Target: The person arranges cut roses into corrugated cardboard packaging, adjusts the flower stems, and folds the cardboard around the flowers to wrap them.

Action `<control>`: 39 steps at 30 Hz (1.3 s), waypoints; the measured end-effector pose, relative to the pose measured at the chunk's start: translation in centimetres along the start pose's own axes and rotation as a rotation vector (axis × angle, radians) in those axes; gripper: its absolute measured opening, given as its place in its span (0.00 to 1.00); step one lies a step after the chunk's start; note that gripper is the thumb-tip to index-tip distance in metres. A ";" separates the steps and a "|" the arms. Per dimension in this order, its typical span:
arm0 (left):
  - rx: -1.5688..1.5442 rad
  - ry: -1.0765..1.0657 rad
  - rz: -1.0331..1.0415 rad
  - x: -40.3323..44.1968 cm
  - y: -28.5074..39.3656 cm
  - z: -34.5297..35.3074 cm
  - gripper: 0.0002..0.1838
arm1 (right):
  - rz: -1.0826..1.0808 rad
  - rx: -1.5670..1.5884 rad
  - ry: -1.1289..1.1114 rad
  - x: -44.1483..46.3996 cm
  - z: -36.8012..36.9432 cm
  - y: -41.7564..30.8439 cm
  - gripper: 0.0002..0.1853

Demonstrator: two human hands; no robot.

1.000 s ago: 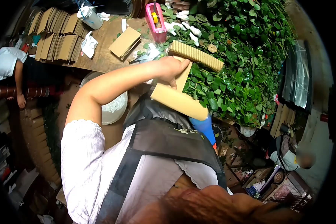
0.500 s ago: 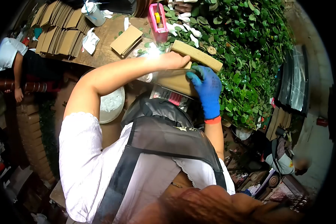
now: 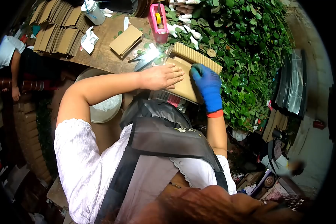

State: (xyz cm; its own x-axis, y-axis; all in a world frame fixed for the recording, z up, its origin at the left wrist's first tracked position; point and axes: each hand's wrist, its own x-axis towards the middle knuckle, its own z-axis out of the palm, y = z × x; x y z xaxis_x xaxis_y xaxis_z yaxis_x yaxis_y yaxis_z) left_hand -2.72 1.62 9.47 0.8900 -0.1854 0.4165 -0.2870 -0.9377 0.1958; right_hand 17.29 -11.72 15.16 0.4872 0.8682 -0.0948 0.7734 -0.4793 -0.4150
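Note:
My left hand (image 3: pixel 162 77), bare, lies with its fingers stretched out flat over the near left part of a brown cardboard sheet (image 3: pixel 183 82). My right hand (image 3: pixel 207 83), in a blue knitted glove, is curled at the right side of this sheet, thumb and fingers closed at its edge; the fingertips are partly hidden. Just beyond both hands sits a strip of corrugated cardboard (image 3: pixel 196 56). Scissors (image 3: pixel 142 61) lie left of the sheet, partly washed out by a bright glare.
On the table (image 3: pixel 104 41) are a pink tape dispenser (image 3: pixel 159 28), a small cardboard stack (image 3: pixel 126 41), larger cardboard stacks (image 3: pixel 58 28) and a white bottle (image 3: pixel 93 13). Leafy stems (image 3: pixel 246 63) are heaped at right. A white basin (image 3: pixel 107 108) stands below. Another person's arm (image 3: pixel 15 74) shows at far left.
My left hand has drawn back toward me from the corrugated strip and flattened on the cardboard. The scissors have come into view. My right hand stays at nearly the same place.

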 end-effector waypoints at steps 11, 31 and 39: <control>0.083 0.087 -0.108 1.1 1.4 0.8 0.21 | -0.514 -0.199 0.014 -0.1 -0.5 0.1 0.12; 0.231 -0.125 -1.038 -9.7 -2.6 7.3 0.36 | -0.409 -0.785 -0.089 -5.0 2.7 -2.8 0.27; -0.997 -0.194 -1.255 -7.0 -3.8 -0.4 0.38 | -0.379 -0.739 -0.093 -5.2 2.8 -2.8 0.27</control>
State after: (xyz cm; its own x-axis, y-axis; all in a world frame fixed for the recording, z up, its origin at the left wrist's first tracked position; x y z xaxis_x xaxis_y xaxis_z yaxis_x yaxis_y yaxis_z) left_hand -8.00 6.57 6.15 0.7361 0.4076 -0.5404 0.5841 0.0210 0.8114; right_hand 11.51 -14.51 14.25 0.1302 0.9791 -0.1561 0.9609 -0.0857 0.2634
